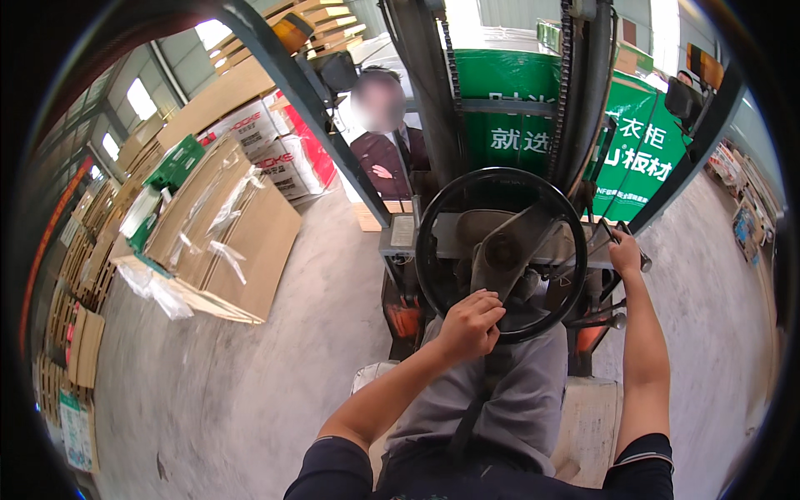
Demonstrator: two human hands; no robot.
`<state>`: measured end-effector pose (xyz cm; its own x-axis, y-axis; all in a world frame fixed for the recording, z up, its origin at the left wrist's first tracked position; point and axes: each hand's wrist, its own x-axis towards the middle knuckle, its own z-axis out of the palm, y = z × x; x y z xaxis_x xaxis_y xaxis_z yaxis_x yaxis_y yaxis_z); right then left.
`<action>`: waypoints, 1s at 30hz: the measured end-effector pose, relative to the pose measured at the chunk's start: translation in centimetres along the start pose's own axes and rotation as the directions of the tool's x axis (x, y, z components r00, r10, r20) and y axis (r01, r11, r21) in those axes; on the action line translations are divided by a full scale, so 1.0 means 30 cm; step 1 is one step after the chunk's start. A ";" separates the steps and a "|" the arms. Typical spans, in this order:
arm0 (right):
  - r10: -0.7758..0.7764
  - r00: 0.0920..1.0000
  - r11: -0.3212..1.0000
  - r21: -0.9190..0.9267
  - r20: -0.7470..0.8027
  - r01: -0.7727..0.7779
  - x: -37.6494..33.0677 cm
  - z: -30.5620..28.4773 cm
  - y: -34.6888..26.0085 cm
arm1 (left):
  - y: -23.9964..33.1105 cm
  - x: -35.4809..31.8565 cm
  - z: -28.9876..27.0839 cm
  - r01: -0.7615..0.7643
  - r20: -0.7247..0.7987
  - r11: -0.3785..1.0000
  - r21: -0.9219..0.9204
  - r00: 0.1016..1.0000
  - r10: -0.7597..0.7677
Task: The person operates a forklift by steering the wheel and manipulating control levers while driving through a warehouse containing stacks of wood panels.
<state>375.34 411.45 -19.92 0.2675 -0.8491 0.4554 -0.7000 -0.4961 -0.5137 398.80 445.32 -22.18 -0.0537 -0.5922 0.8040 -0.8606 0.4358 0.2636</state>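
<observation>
I sit at a forklift's controls with the black steering wheel [427, 271] before me. My left hand [471, 323] is closed at the wheel's lower left rim; its fingers hide what exactly they grip there. To the right of the wheel, my right hand [625, 252] is closed around one of the control levers [606, 227]. Another lever with a dark knob [618, 321] sticks out below that hand. Past the wheel rises the forklift mast [433, 100] with its chains. Large green wrapped packs [508, 108] with white print stand right behind the mast.
A tilted-looking stack of brown boards [242, 242] with torn plastic wrap stands on the concrete floor [317, 292] at left. Pallets and boards [79, 267] line the far left. Beside the mast is a person's figure in a dark suit [387, 162], apparently printed. More goods [746, 225] lie at right.
</observation>
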 end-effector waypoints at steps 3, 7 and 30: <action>-0.058 0.998 0.997 -0.048 -0.014 0.057 -0.027 0.000 -0.016 | 0.013 -0.018 -0.013 0.002 -0.004 1.000 0.000 1.000 -0.002; -0.008 1.000 1.000 -0.012 0.023 0.008 -0.057 0.030 -0.077 | 0.010 -0.053 -0.060 0.013 -0.016 1.000 -0.008 1.000 -0.013; 0.175 0.984 0.984 0.014 0.019 -0.175 0.358 0.083 -0.020 | -0.095 0.593 0.402 -0.031 0.172 0.991 -0.129 0.984 0.053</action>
<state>380.26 402.17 -16.52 0.1535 -0.9260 0.3450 -0.7269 -0.3423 -0.5953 394.20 425.37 -15.04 -0.1853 -0.6762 0.7131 -0.7863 0.5372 0.3051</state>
